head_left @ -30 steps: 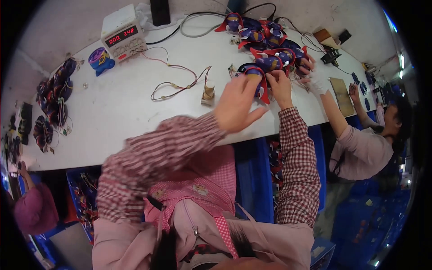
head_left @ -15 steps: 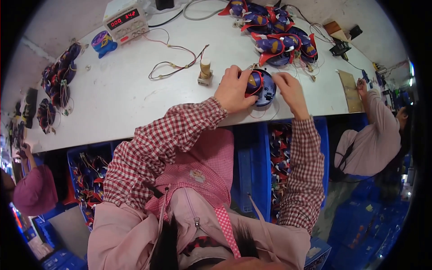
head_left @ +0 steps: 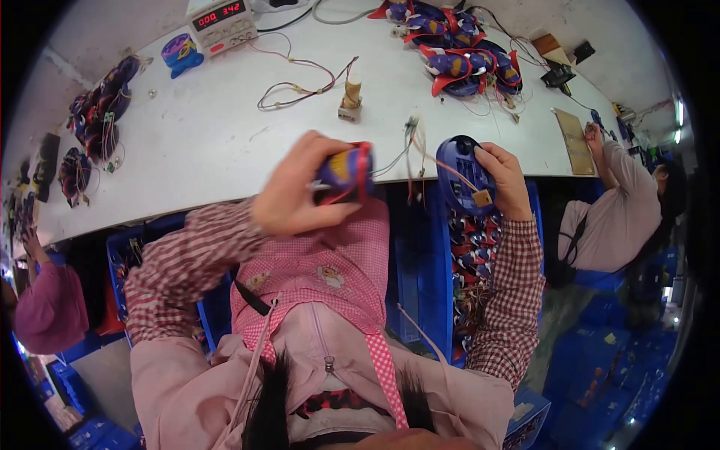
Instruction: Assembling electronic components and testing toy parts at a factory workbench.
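Note:
My left hand (head_left: pixel 296 191), a little blurred, grips a purple toy body (head_left: pixel 343 171) with a red rim and a yellow patch. Between the thumb and fingers of my right hand (head_left: pixel 507 180) is an oval purple base (head_left: pixel 456 169), its inner side showing a black round part and a small tan block on a wire. Thin wires (head_left: pixel 411 142) with a small connector hang between the two pieces. Both pieces are held over the table's front edge, apart from each other.
Finished-looking purple and red toys (head_left: pixel 457 52) lie piled at the back right, more (head_left: pixel 97 112) at the left. A power supply (head_left: pixel 221 26), looped cable (head_left: pixel 300 90) and small stand (head_left: pixel 350 101) are on the table. Blue bins (head_left: pixel 442 300) sit below. Co-workers (head_left: pixel 615 210) flank me.
The toy body and the base, together half a second ago, are now apart. My left hand has moved left and nearer with the body; my right hand now holds the base farther right.

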### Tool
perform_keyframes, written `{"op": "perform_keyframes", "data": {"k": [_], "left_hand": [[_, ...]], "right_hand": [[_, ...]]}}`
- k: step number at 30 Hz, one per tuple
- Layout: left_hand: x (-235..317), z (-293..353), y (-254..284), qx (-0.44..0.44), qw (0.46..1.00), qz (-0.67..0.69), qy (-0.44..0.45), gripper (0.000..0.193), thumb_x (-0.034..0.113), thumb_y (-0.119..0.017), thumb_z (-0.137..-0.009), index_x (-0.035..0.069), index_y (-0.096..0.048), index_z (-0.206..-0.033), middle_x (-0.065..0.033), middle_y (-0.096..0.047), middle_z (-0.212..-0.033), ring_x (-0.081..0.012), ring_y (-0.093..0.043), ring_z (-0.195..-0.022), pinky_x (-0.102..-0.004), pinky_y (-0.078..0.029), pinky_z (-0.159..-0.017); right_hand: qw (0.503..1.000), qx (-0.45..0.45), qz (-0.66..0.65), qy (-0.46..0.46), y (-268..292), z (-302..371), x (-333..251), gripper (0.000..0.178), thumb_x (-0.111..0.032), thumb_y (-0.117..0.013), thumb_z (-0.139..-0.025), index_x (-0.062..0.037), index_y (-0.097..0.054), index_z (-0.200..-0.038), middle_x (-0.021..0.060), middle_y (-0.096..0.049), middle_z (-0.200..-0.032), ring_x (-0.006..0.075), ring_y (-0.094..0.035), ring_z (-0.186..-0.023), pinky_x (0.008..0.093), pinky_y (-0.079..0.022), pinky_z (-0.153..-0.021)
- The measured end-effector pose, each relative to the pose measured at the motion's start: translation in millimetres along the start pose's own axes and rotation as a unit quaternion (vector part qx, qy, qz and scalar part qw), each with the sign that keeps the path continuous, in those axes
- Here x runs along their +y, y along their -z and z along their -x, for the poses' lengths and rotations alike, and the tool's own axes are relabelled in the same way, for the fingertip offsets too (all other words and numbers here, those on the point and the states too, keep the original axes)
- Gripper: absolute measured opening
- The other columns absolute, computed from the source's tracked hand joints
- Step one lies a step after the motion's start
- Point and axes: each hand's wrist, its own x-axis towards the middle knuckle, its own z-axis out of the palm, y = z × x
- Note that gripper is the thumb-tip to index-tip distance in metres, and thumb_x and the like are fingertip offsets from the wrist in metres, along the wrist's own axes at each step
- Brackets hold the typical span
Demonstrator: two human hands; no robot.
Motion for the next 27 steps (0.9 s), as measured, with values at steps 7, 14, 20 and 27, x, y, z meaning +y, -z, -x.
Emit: {"op": "perform_keyframes", "data": {"k": [7,14,20,27], "left_hand": [[57.6,105.2,133.6,0.109,0.979,-0.159,0.065,0.062,0.009,-0.074,-0.060,0.000,-0.048,-0.116,-0.0145,-0.049,-0.101,-0.0255,-0.051,-0.092,-0.0321,-0.042,-0.083],[14.7,142.1,203.9,0.008,0.902,-0.426,0.068,0.057,0.013,-0.072,-0.063,0.004,-0.050,-0.115,-0.0157,-0.050,-0.105,-0.0335,-0.049,-0.099,-0.0400,-0.040,-0.091],[-73.4,137.7,234.1,-0.044,0.865,-0.496,0.067,0.054,0.011,-0.073,-0.062,0.006,-0.052,-0.111,-0.0120,-0.050,-0.105,-0.0312,-0.048,-0.103,-0.0397,-0.042,-0.091],[-145.6,105.7,230.4,-0.169,0.818,-0.550,0.009,0.055,0.009,-0.073,-0.060,0.007,-0.053,-0.111,-0.0104,-0.050,-0.110,-0.0292,-0.046,-0.110,-0.0389,-0.038,-0.097]], "right_hand": [[0.990,0.071,-0.110,0.048,-80.4,20.3,2.2,0.019,-0.017,-0.057,-0.090,-0.0002,-0.059,-0.099,-0.0010,-0.061,-0.077,0.0026,-0.053,-0.058,0.0151,-0.042,-0.052],[0.998,-0.052,-0.014,0.017,-143.3,-13.1,23.0,0.014,-0.016,-0.057,-0.090,-0.0035,-0.057,-0.097,-0.0035,-0.055,-0.068,0.0016,-0.043,-0.046,0.0168,-0.028,-0.035],[0.994,-0.091,0.059,0.023,-190.6,-60.5,38.8,0.017,-0.017,-0.059,-0.090,-0.0024,-0.059,-0.097,-0.0036,-0.057,-0.069,0.0008,-0.043,-0.049,0.0165,-0.030,-0.040],[0.988,-0.050,0.144,0.033,-201.0,-69.6,43.0,0.022,-0.022,-0.058,-0.090,-0.0008,-0.061,-0.096,-0.0037,-0.056,-0.069,0.0020,-0.045,-0.053,0.0172,-0.034,-0.045]]}}
